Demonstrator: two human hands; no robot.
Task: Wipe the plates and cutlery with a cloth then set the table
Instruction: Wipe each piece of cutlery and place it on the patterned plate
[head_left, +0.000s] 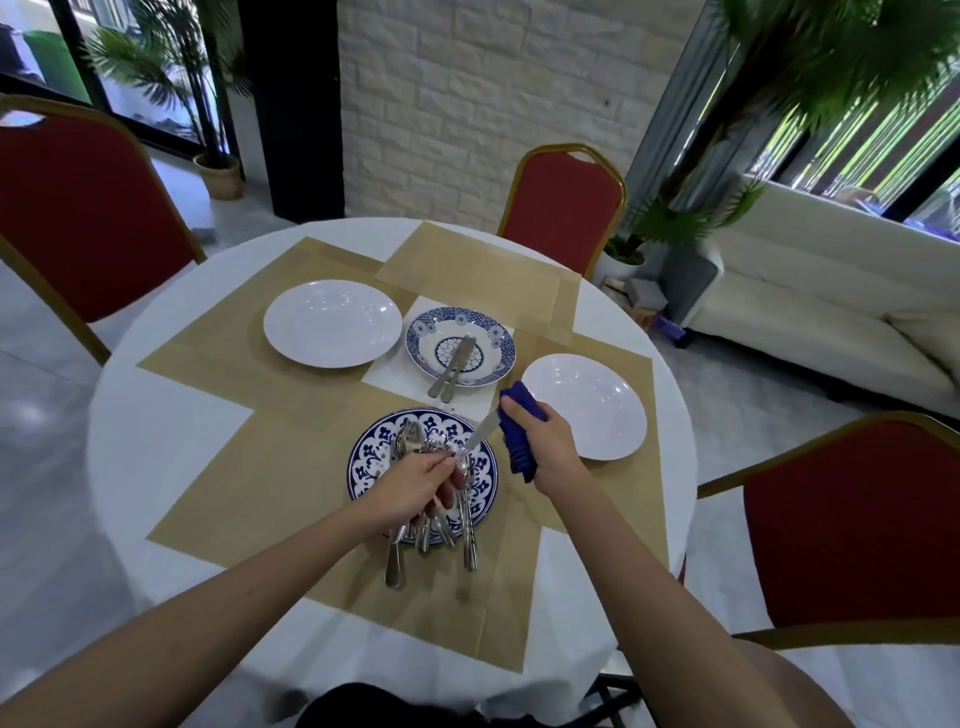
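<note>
Our left grip (415, 480) bunches the cutlery (413, 441) over the patterned plate (370, 457) at 6 o'clock on the counter (171, 441). Our right grip (540, 447) clasps the blue cloth (521, 460) round one knife (480, 436). We should squeeze firmly and draw the cloth along its full length, with the bunch held steady.

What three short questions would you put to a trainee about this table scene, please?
1. True or false: the right hand grips a blue cloth.
2. How many plain white plates stand on the table? A one, B two, C four.
3. Fill in: the left hand holds a bundle of ____ over the patterned plate.
Key: 1 true; 2 B; 3 cutlery.
</note>
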